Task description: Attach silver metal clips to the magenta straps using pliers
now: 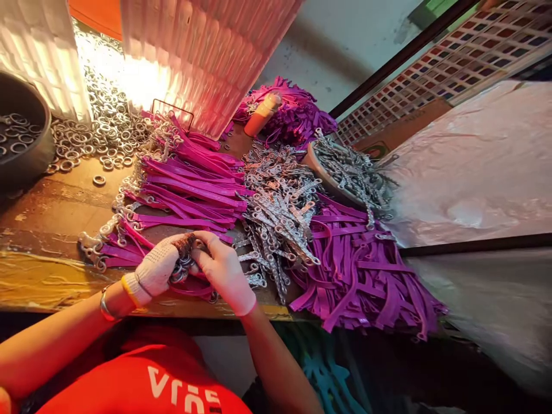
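Both grips are closing together at the near edge of the desk: my left hand, in a knitted glove, is clutching a bunch of metal clasps, and my right hand is pinching at the same bunch with its fingertips, a pink strap trailing underneath. Judging by the piles, I am sitting somewhere in the middle of the work. A big stack of straps with clasps on is fanning out just beyond my hands, looking finished, while a heap of bare straps is spilling over the desk edge to my right, apparently waiting. Between them a mound of loose clasps is lying, with more in a shallow bowl behind. Farther back, another tangle of straps is sitting by the wall. Loose metal rings are glinting under strong light on the left, beside a dark bowl holding a few. The wooden desk is looking worn and stained.
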`<action>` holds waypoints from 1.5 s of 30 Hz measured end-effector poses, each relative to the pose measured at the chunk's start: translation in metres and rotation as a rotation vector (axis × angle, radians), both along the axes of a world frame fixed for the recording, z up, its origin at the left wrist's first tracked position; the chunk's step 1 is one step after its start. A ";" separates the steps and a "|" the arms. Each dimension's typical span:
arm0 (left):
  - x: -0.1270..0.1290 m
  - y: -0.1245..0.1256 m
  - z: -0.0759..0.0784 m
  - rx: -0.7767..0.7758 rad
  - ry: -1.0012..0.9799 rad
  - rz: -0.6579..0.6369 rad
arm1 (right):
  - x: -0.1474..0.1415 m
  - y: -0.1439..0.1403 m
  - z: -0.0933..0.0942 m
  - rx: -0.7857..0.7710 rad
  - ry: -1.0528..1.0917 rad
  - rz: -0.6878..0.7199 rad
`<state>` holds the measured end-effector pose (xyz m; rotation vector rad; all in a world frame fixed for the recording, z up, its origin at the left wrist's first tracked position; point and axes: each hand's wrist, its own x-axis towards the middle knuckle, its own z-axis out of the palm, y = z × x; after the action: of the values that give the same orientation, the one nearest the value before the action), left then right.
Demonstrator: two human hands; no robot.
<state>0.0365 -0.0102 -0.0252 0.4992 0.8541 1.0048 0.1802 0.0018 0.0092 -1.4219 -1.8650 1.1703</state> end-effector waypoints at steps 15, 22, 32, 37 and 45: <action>-0.018 0.006 0.010 0.104 0.215 -0.161 | 0.012 0.012 0.015 0.112 0.008 -0.070; -0.017 -0.001 0.017 0.181 0.284 -0.210 | 0.017 -0.006 0.005 0.210 -0.104 0.024; -0.001 -0.005 0.010 0.102 0.164 -0.242 | 0.013 -0.033 -0.008 0.585 -0.609 -0.002; 0.005 0.028 0.021 0.341 0.577 -0.328 | 0.029 -0.037 -0.009 0.340 -0.309 -0.195; 0.073 0.123 0.026 0.590 1.452 -0.396 | 0.048 -0.031 -0.012 0.238 -0.159 -0.317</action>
<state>0.1091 0.1124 0.0004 1.9427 1.6075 0.3694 0.2283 -0.0293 -0.0029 -1.6348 -1.7310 0.6774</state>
